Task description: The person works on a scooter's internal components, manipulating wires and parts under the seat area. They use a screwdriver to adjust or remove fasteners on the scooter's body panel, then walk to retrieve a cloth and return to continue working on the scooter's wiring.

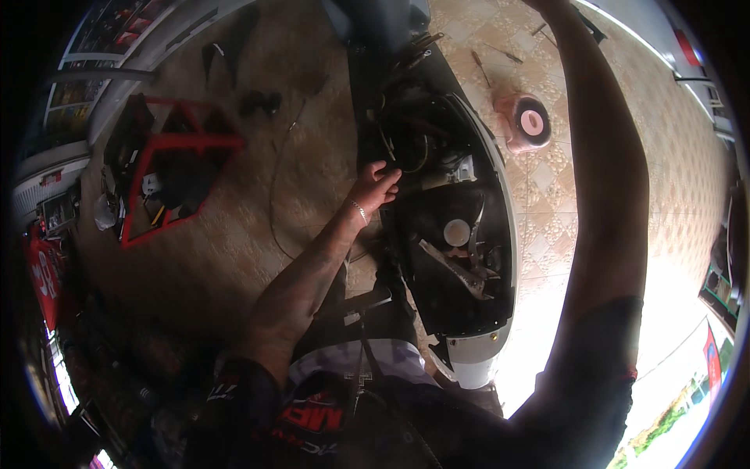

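A: Eyes on the left hand (377, 187)! It's right at the near-side rim of the opened-up scooter (418, 227). What are those fingers doing?

B: Bent and bunched, the thumb close in against the forefinger, only a slim gap if any. Whether a cable or anything else is pinched there, I can't tell; it's too dark.

A: And the right hand?

B: Out of shot! The right arm (605, 172) stretches towards one o'clock and leaves at the top edge, so open, closed or loaded, no telling.

A: So the left is the closer one we can see. How does the scooter lie?

B: Long axis from about half past eleven down to half past five, pale tail (473, 363) at the lower end. From the fingers, its open bay spreads from one o'clock round to five.

A: Inside that?

B: Pale round cap (456, 232) at four, metal bracket (461, 273) just beyond at half past four. Across the bodywork, on the floor, a pink container (516, 117) at two!
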### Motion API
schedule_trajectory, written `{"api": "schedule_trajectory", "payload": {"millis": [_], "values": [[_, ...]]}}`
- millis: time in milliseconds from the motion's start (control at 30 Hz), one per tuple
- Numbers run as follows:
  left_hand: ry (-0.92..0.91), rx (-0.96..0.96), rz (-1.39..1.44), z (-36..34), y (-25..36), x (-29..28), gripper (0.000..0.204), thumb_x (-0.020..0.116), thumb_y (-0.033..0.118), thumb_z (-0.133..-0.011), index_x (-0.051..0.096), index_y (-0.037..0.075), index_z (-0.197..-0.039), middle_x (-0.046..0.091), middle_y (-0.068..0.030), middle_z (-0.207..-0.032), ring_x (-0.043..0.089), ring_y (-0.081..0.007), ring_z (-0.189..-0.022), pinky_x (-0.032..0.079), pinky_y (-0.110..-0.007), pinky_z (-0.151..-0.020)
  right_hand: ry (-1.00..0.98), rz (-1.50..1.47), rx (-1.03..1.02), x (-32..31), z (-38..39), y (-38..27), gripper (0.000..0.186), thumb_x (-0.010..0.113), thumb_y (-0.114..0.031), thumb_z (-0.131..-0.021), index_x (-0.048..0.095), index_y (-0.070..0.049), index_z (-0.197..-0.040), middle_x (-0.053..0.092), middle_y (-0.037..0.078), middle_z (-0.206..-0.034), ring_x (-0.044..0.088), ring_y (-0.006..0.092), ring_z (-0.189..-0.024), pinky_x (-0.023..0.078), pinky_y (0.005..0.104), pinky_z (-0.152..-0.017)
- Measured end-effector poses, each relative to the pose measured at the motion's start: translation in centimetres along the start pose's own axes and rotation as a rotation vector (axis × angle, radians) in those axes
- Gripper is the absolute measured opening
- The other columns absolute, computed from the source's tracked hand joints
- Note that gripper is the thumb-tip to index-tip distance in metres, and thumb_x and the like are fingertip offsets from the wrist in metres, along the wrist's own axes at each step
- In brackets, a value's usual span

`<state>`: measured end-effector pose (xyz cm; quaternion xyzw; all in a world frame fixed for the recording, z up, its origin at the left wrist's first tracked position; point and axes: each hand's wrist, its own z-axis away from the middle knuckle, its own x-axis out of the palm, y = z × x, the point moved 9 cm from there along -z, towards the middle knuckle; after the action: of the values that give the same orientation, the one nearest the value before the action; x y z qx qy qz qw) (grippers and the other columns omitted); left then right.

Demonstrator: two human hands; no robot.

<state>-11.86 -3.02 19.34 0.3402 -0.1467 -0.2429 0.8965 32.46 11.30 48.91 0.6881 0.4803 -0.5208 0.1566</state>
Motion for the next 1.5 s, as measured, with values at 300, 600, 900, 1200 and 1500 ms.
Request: {"api": "schedule_trajectory", "payload": {"millis": [300, 600, 900, 1200, 1500], "values": [[-0.191, -0.237, 0.371, -5.7, -1.2, 6.3, 0.036, 0.072, 0.032, -0.093, 0.063, 0.003, -0.112, 0.063, -0.0043, -0.103, 0.063, -0.0146, -0.093, 0.056, -0.031, -0.082, -0.191, -0.286, 0.003, 8.1, -5.9, 2.5, 0.042, 0.082, -0.046, -0.078, 0.075, -0.01, -0.097, 0.073, 0.009, -0.086, 0.068, 0.0191, -0.075, 0.054, 0.0345, -0.068], [-0.141, -0.484, 0.362, -10.4, -7.7, 10.4, 0.015, 0.06, 0.011, -0.096, 0.066, 0.0, -0.105, 0.068, -0.0095, -0.103, 0.065, -0.0157, -0.09, 0.054, -0.026, -0.076, -0.267, -0.294, 0.104, 13.7, -6.4, 4.2, 0.044, 0.08, -0.043, -0.08, 0.068, -0.001, -0.08, 0.06, 0.006, -0.066, 0.056, 0.017, -0.055, 0.045, 0.0344, -0.05], [-0.061, -0.512, 0.234, -13.0, -9.0, 13.7, 0.014, 0.056, 0.016, -0.097, 0.063, 0.004, -0.098, 0.065, -0.0064, -0.093, 0.062, -0.0149, -0.081, 0.051, -0.03, -0.065, -0.367, -0.485, 0.193, 15.0, -5.8, 4.5, 0.045, 0.08, -0.043, -0.082, 0.068, 0.0, -0.08, 0.061, 0.006, -0.067, 0.058, 0.0161, -0.055, 0.047, 0.0312, -0.048], [0.141, -0.561, 0.437, -18.8, -14.9, 13.4, 0.02, 0.049, 0.013, -0.097, 0.064, 0.009, -0.109, 0.064, -0.0106, -0.111, 0.064, -0.0272, -0.102, 0.055, -0.043, -0.081, -0.412, -0.558, 0.239, 15.0, -5.2, 4.3, 0.041, 0.078, -0.039, -0.084, 0.066, -0.001, -0.08, 0.059, 0.005, -0.068, 0.055, 0.0154, -0.055, 0.045, 0.0305, -0.049], [0.287, -0.331, 0.464, -21.8, -14.1, 13.9, 0.02, 0.051, 0.013, -0.096, 0.064, 0.009, -0.111, 0.064, -0.011, -0.112, 0.064, -0.0273, -0.103, 0.055, -0.042, -0.082, -0.388, -0.344, 0.22, 13.7, -4.9, 4.2, 0.041, 0.074, -0.044, -0.086, 0.069, -0.004, -0.085, 0.057, 0.003, -0.064, 0.051, 0.0145, -0.052, 0.041, 0.0316, -0.048]]}}
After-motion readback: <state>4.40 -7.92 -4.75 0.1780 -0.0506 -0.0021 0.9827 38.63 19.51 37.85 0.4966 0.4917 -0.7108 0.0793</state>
